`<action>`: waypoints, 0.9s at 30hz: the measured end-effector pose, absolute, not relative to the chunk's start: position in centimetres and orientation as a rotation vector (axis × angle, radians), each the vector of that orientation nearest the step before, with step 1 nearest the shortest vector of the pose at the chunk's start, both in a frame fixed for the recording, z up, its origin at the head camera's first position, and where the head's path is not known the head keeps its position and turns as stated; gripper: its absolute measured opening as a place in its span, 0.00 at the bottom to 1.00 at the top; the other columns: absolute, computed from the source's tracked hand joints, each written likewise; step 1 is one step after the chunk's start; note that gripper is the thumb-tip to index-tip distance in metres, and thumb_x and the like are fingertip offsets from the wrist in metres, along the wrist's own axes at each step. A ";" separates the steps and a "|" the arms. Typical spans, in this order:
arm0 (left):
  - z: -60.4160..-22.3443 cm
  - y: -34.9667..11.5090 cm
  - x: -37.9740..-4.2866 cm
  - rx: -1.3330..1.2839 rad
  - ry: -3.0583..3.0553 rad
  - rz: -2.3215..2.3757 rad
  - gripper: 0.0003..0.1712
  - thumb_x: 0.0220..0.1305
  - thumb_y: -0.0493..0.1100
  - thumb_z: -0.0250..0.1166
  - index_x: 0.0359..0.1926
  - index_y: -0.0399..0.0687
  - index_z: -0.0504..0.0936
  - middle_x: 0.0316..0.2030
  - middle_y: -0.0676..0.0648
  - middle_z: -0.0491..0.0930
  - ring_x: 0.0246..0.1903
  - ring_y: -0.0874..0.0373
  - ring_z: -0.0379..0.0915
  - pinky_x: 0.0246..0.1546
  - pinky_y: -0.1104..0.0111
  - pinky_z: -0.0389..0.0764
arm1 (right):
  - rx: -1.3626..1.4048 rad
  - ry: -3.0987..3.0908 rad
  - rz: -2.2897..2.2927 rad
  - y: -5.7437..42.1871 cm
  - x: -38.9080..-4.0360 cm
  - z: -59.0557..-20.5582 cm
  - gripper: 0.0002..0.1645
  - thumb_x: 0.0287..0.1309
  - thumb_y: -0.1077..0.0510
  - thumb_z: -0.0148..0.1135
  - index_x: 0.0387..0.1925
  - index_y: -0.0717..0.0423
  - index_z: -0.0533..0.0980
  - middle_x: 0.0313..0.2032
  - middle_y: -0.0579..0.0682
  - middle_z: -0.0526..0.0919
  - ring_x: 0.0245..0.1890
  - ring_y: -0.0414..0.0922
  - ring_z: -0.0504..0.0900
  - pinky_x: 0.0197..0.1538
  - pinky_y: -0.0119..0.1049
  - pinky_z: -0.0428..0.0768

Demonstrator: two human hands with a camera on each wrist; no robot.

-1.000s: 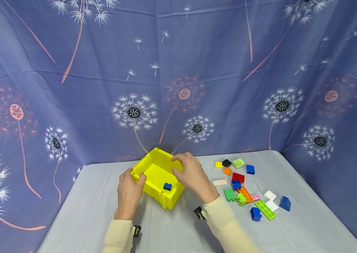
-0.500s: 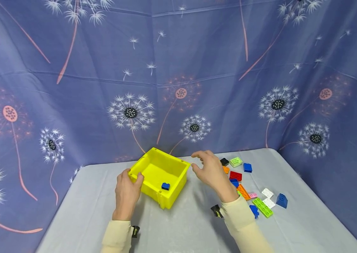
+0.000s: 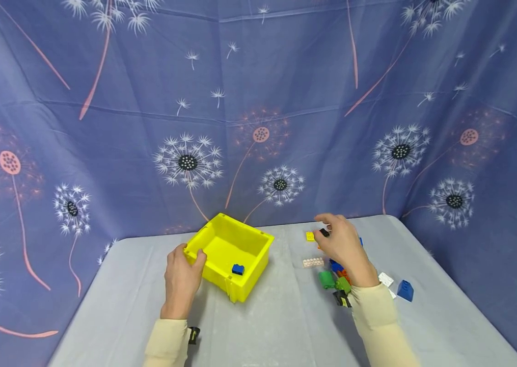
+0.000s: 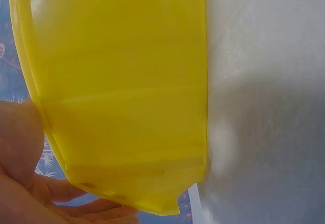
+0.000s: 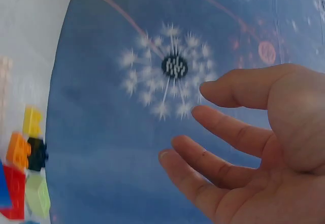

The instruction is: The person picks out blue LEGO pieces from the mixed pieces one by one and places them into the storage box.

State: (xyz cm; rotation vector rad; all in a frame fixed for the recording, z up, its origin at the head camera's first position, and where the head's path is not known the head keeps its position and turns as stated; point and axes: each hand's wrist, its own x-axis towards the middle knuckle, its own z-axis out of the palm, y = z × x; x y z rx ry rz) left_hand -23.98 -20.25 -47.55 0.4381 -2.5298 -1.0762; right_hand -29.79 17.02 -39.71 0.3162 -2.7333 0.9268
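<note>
A yellow plastic bin (image 3: pixel 240 243) stands left of centre on the table, with one small blue brick (image 3: pixel 238 269) inside. My left hand (image 3: pixel 182 279) grips its left corner, thumb over the rim and fingers outside; in the left wrist view the bin's yellow side wall (image 4: pixel 122 92) fills most of the picture. My right hand (image 3: pixel 344 248) hovers over the loose bricks at the right, fingers relaxed, nothing between them. Near its fingertips are a yellow brick (image 3: pixel 310 236) and a black brick (image 3: pixel 324 233). An orange brick (image 5: pixel 18 150) shows beside them in the right wrist view.
Around my right arm lie a white studded plate (image 3: pixel 313 262), a green brick (image 3: pixel 326 279), a white piece (image 3: pixel 385 279) and a blue sloped brick (image 3: pixel 405 290). Other bricks are hidden under the arm. A blue dandelion-print cloth (image 3: pixel 258 76) hangs behind the table.
My right hand has left the bin's right rim and moved right, over the loose bricks. My left hand has stayed on the bin. The view has shifted slightly.
</note>
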 end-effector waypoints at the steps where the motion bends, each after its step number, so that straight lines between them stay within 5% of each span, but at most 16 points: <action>1: -47.5 -20.3 -24.0 0.437 -2.529 -1.078 0.39 0.73 0.56 0.56 0.72 0.32 0.65 0.66 0.28 0.66 0.62 0.31 0.69 0.63 0.39 0.68 | 0.298 -2.745 0.930 17.5 -29.9 -39.6 0.25 0.67 0.56 0.63 0.64 0.56 0.78 0.57 0.66 0.79 0.54 0.63 0.79 0.51 0.61 0.78; 13: -47.7 -20.2 -23.9 0.443 -2.531 -1.094 0.39 0.73 0.57 0.56 0.72 0.33 0.66 0.67 0.29 0.66 0.62 0.31 0.68 0.63 0.39 0.68 | 0.165 -2.783 0.883 21.2 -31.8 -40.4 0.29 0.69 0.55 0.59 0.68 0.59 0.74 0.64 0.70 0.74 0.44 0.61 0.79 0.43 0.56 0.79; 19: -47.6 -20.1 -23.8 0.439 -2.529 -1.112 0.38 0.74 0.56 0.57 0.72 0.33 0.65 0.67 0.29 0.65 0.61 0.31 0.69 0.62 0.39 0.68 | 0.130 -2.754 0.879 22.5 -32.8 -41.3 0.28 0.69 0.56 0.58 0.67 0.60 0.75 0.64 0.71 0.74 0.50 0.65 0.79 0.48 0.61 0.78; 23: -47.4 -20.0 -24.0 0.437 -2.526 -1.104 0.38 0.74 0.56 0.57 0.72 0.33 0.65 0.67 0.29 0.66 0.61 0.31 0.69 0.63 0.39 0.68 | 0.072 -2.761 0.894 23.2 -33.7 -41.8 0.28 0.69 0.55 0.57 0.68 0.60 0.74 0.65 0.71 0.74 0.62 0.69 0.73 0.58 0.66 0.74; 27: -47.3 -20.0 -23.9 0.450 -2.527 -1.108 0.38 0.74 0.57 0.57 0.72 0.34 0.65 0.67 0.30 0.65 0.61 0.32 0.69 0.63 0.39 0.68 | 0.045 -2.791 0.880 23.8 -34.6 -42.5 0.29 0.69 0.55 0.56 0.68 0.61 0.73 0.66 0.72 0.73 0.58 0.69 0.75 0.51 0.62 0.77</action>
